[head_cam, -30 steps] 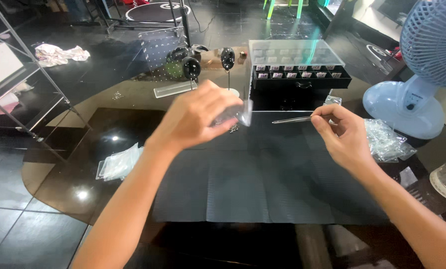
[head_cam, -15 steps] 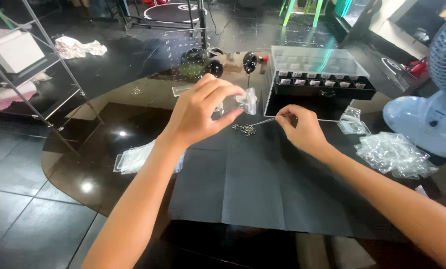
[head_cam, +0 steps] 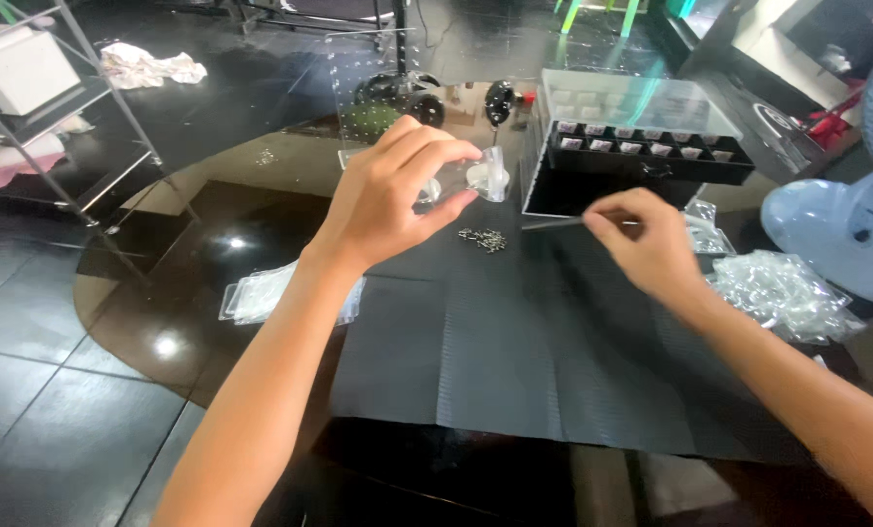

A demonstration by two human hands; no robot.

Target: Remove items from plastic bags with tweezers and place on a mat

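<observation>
My left hand is raised over the black mat and pinches a small clear plastic bag between thumb and fingers. My right hand holds thin metal tweezers, their tip pointing left. A small heap of tiny metal pieces lies on the mat below the bag, between the two hands.
A black compartment box with a clear lid stands behind the hands. Clear bags lie at left and in a pile at right. A white fan stands far right. A clear pegged panel and a metal rack stand beyond.
The view has shifted right and down. My left hand still holds the bag aloft. My right hand with the tweezers has drawn back to the right, away from the metal pieces.
</observation>
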